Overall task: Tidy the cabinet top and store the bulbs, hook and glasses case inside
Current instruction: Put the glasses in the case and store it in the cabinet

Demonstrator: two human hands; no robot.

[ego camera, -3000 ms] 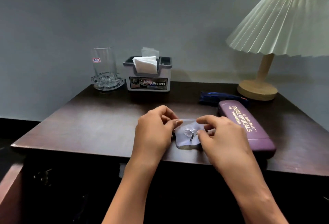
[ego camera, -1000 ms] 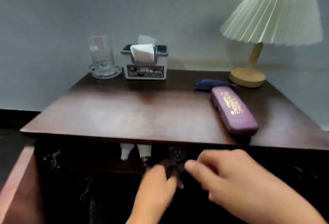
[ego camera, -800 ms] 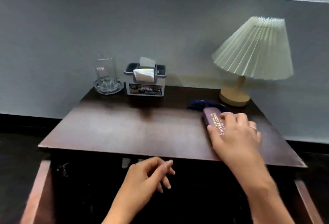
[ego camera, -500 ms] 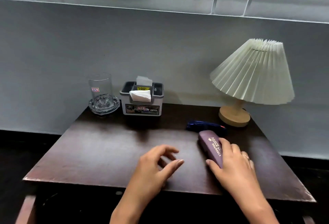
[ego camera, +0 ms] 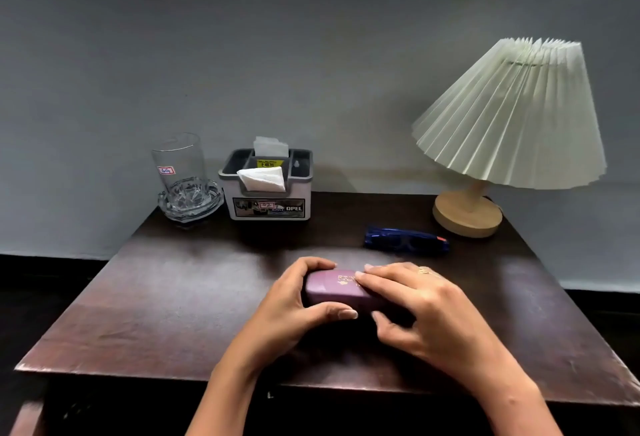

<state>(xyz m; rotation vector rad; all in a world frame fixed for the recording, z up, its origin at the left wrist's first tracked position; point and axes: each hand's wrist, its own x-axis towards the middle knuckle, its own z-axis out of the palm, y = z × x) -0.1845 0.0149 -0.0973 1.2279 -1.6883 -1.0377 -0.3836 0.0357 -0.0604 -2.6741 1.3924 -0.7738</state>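
While both hands, left point(ego camera: 294, 304) and right point(ego camera: 412, 307), clasp the purple glasses case point(ego camera: 334, 288), it seemingly rests on the cabinet top point(ego camera: 180, 297).

Both bare forearms are extended from the near edge toward the middle of the scene, converging as they go. The left hand point(ego camera: 294, 307) is cupped around the left end of the purple glasses case point(ego camera: 336, 288), with the fingers curled over the far side and the thumb pressed along the near side. The right hand point(ego camera: 419, 304) is laid palm down over the right part of the same case, fingers spread across its top and the thumb tucked against its near side. A ring is worn on one finger of the right hand.
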